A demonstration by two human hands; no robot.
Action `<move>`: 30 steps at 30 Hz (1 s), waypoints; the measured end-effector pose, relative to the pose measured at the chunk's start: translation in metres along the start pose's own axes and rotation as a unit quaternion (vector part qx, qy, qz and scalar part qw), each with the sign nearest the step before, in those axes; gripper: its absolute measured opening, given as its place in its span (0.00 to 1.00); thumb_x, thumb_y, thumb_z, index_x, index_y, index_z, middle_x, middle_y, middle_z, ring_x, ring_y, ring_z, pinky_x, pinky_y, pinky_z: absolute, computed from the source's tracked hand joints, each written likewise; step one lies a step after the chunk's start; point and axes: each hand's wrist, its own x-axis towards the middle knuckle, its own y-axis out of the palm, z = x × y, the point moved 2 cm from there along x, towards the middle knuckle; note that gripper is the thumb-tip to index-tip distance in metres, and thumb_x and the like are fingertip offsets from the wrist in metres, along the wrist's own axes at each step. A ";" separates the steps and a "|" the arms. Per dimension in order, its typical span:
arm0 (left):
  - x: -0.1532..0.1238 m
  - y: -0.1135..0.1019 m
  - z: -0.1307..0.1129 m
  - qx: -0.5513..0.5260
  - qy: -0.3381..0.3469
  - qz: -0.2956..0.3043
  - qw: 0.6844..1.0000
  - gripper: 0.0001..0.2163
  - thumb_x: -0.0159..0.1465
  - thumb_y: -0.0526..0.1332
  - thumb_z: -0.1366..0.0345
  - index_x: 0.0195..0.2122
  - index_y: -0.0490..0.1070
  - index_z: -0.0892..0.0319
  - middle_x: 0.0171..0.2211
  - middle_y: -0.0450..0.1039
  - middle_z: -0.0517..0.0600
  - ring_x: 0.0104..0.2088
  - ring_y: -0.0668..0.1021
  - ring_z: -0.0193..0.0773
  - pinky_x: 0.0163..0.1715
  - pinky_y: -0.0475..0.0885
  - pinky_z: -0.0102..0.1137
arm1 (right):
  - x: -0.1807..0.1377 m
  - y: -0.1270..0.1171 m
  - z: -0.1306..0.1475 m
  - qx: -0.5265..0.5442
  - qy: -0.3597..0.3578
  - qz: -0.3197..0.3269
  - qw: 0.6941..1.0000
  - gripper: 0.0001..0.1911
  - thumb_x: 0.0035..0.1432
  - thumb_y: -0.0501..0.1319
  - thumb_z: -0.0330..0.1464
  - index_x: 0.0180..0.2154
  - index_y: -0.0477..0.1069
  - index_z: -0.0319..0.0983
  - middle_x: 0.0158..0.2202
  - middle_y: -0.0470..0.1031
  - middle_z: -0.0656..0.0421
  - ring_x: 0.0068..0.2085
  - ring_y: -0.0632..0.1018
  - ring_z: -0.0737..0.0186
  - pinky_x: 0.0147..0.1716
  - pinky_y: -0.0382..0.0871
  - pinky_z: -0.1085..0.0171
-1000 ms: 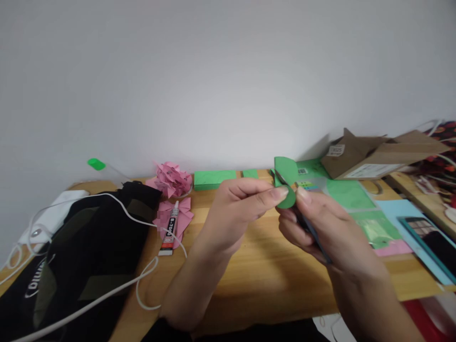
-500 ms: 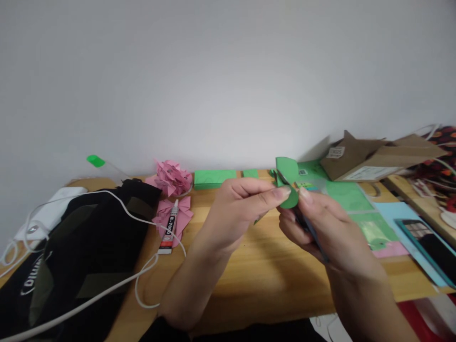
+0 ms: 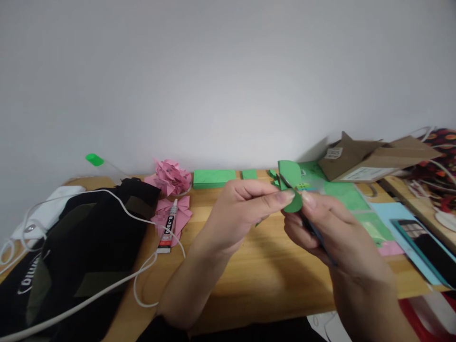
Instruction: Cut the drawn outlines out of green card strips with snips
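Between thumb and fingers, my left hand (image 3: pixel 245 209) pinches a green paper piece (image 3: pixel 290 173) with rounded lobes, held up above the table. My right hand (image 3: pixel 327 228) is closed around a slim, dark tool (image 3: pixel 313 230). Its pointed metal end lies against the green paper, and its other end runs down under the palm. Whether it is tweezers or a blade is unclear. The right thumb touches the paper's lower lobe beside the left fingertips. Small green paper scraps (image 3: pixel 272 174) show just behind the left fingers.
A pink paper flower (image 3: pixel 173 176), a glue tube (image 3: pixel 167 230), a white cable (image 3: pixel 103 289) and a black bag (image 3: pixel 107 247) are on the left. Green paper stacks (image 3: pixel 213 178) line the wall. On the right are a cardboard box (image 3: pixel 384 159) and a phone (image 3: pixel 427 247).
Both hands have shifted slightly right with the green paper and the dark tool. The upper lobe of the paper has turned a little. The view has moved slightly.
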 end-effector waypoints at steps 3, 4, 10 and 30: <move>-0.002 0.003 0.002 0.007 -0.007 0.001 1.000 0.19 0.54 0.72 0.55 0.16 0.68 0.61 0.13 0.50 0.40 0.17 0.53 0.25 0.18 0.46 0.30 | -0.005 -0.001 -0.001 -0.003 -0.004 -0.006 1.000 0.26 0.68 0.55 0.46 0.21 0.58 0.39 0.14 0.50 0.70 0.16 0.50 0.75 0.12 0.41 0.72; -0.003 0.005 0.004 0.009 -0.010 0.000 1.000 0.20 0.54 0.72 0.55 0.16 0.68 0.61 0.13 0.49 0.40 0.17 0.53 0.25 0.18 0.45 0.30 | -0.007 -0.002 -0.002 -0.008 -0.005 -0.009 1.000 0.27 0.68 0.55 0.46 0.21 0.58 0.39 0.14 0.50 0.69 0.16 0.51 0.75 0.12 0.41 0.72; -0.017 0.012 0.024 -0.010 -0.056 -0.013 0.998 0.19 0.53 0.73 0.54 0.16 0.69 0.60 0.13 0.47 0.40 0.17 0.52 0.25 0.17 0.45 0.30 | -0.030 -0.009 -0.013 0.006 0.047 -0.004 0.999 0.26 0.68 0.54 0.47 0.21 0.59 0.39 0.14 0.52 0.69 0.15 0.49 0.75 0.11 0.39 0.71; -0.067 0.007 0.084 -0.068 -0.181 -0.062 0.979 0.17 0.51 0.74 0.55 0.17 0.72 0.60 0.12 0.49 0.40 0.17 0.54 0.25 0.19 0.47 0.30 | -0.074 -0.011 -0.059 0.068 0.211 0.020 0.975 0.24 0.68 0.54 0.46 0.23 0.61 0.40 0.15 0.51 0.70 0.14 0.48 0.75 0.10 0.37 0.72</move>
